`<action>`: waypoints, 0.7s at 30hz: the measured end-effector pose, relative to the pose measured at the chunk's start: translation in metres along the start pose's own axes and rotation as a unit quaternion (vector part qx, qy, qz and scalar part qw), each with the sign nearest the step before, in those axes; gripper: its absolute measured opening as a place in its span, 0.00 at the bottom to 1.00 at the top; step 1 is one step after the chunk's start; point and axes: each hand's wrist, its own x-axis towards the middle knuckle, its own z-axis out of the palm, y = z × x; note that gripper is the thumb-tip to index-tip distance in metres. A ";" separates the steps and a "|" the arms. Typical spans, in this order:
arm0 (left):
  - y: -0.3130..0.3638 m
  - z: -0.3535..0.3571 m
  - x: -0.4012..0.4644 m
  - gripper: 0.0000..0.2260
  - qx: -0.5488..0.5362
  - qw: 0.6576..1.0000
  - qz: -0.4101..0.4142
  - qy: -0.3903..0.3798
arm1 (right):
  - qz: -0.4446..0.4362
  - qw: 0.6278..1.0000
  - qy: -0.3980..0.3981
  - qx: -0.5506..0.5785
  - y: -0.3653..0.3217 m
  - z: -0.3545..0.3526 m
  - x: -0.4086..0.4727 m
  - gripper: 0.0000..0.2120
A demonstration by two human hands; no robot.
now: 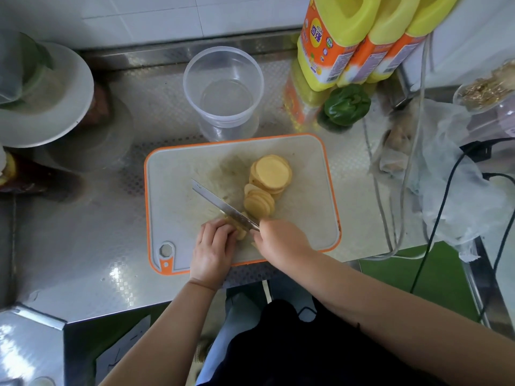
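Note:
A white cutting board (pixel 178 174) with an orange rim lies on the steel counter. On it sit two fanned stacks of yellow potato slices (pixel 269 174), the smaller stack (pixel 259 203) nearer me. My left hand (pixel 213 247) holds down a small stack of slices (pixel 239 232) with curled fingers. My right hand (pixel 281 240) grips the handle of a knife (pixel 223 204). Its blade points to the far left and rests across the held slices. The handle is hidden inside my fist.
A clear plastic tub (pixel 223 87) stands behind the board. Yellow-orange bottles (pixel 345 43) and a green pepper (pixel 347 104) are at the back right, with plastic bags (pixel 451 174) and cables (pixel 446 196) to the right. A grey plate (pixel 64 107) sits at the left.

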 end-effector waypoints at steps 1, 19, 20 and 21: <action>0.000 0.000 0.000 0.07 0.003 1.000 0.000 0.003 | -0.007 1.000 0.009 -0.006 -0.001 0.000 -0.003 0.16; -0.002 0.007 0.001 0.04 -0.024 0.999 -0.009 0.030 | 0.036 0.996 -0.064 -0.052 -0.017 0.001 -0.001 0.09; -0.002 0.008 0.001 0.03 -0.027 0.999 -0.008 0.028 | 0.041 0.996 -0.064 -0.049 -0.017 0.002 0.000 0.09; -0.003 0.008 0.001 0.03 -0.027 0.999 -0.007 0.027 | 0.044 0.996 -0.065 -0.047 -0.016 0.004 0.000 0.09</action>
